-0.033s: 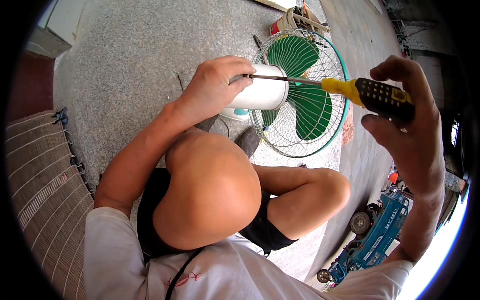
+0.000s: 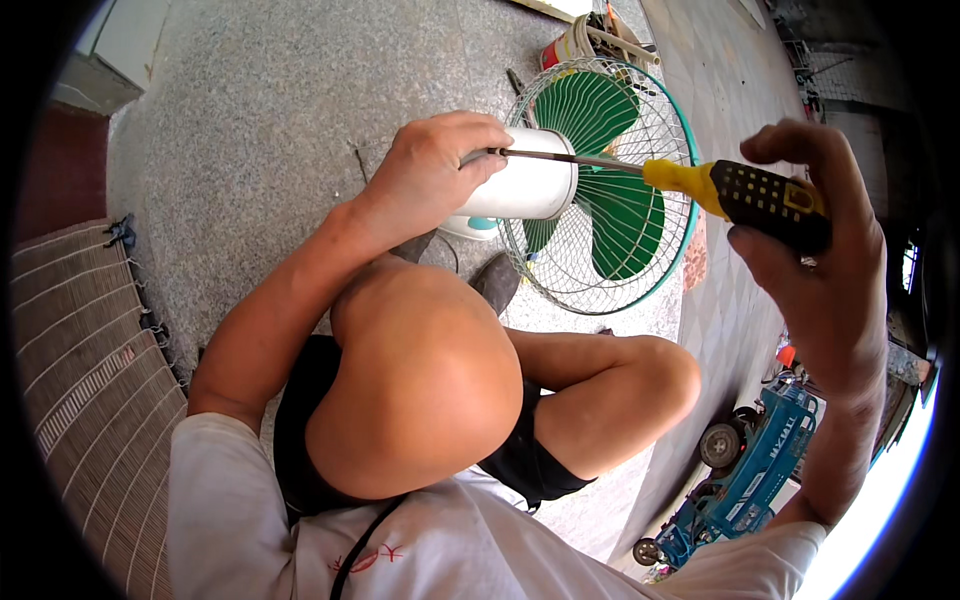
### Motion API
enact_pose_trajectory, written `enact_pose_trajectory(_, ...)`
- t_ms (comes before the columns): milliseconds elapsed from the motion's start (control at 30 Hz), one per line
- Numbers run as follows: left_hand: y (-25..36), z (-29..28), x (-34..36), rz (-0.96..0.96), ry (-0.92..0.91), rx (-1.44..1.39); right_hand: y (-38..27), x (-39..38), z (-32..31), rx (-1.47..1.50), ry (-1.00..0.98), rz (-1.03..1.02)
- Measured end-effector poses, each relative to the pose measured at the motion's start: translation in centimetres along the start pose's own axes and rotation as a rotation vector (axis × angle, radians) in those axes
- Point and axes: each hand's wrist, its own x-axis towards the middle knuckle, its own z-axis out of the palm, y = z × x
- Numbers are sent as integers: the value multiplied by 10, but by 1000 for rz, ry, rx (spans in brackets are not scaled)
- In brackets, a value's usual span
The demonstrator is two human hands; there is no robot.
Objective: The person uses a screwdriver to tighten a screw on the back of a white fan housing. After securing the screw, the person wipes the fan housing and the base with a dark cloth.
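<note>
A fan lies before me, with green blades (image 2: 622,225) inside a wire guard (image 2: 690,230) and a white motor housing (image 2: 535,195) on the side toward my left hand. My left hand (image 2: 430,170) is closed at the housing's rear end, its thumb and fingers around a small grey part by the screwdriver tip. A long screwdriver (image 2: 690,178) with a yellow and black handle runs almost level across the housing and guard. My right hand (image 2: 825,235) holds the handle's end, with thumb and forefinger spread around it; the other fingers are partly hidden.
Behind the guard stands a bucket (image 2: 568,45) with tools in it. A blue wheeled vehicle (image 2: 765,455) is at the lower right. A brown striped mat (image 2: 90,400) lies at the left. My bent knees (image 2: 430,390) are close below the fan.
The screwdriver handle has turned slightly, and my right thumb and fingers have shifted a little around it. My left hand and the fan have stayed in place.
</note>
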Motion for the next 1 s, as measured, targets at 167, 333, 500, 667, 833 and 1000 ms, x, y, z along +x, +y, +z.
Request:
enact_pose_trajectory(167,-3,0,-2,-9,-6,-29,-6,7,-3,-101,-95,307)
enact_pose_trajectory(333,-3,0,-1,-15,-26,-1,-1,1,2,37,40,72)
enact_pose_trajectory(500,-3,0,-2,-5,-5,-2,-1,-4,1,-96,-27,190)
enact_pose_trajectory(667,-4,0,-2,12,-17,14,-6,0,7,31,95,193)
enact_pose_trajectory(833,-2,-1,-3,-14,-9,-25,4,-8,2,-185,44,-58)
enact_pose_trajectory(1000,-8,0,-4,39,0,35,17,4,8,-67,27,258)
